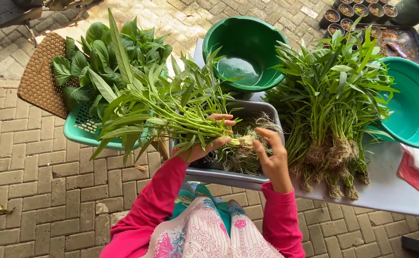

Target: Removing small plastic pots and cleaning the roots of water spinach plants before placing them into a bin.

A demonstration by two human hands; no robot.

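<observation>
Left hand clasps a bunch of leafy greens at mid-frame while the right hand picks at its roots.

The left hand (pixel 208 138) is wrapped around the stems of the bunch of greens (pixel 166 107), whose leaves fan toward the upper left of the frame and whose pale roots (pixel 248 139) stick out just right of the grip. The right hand (pixel 272 160), fingers loosely spread, touches those roots and holds nothing firmly. Both hover over a grey tray (pixel 267 111) of root trimmings. A pile of rooted greens (pixel 334 110) lies to the right, a green basin (pixel 248 50) above, and a teal basket (pixel 82 129) at left.
</observation>
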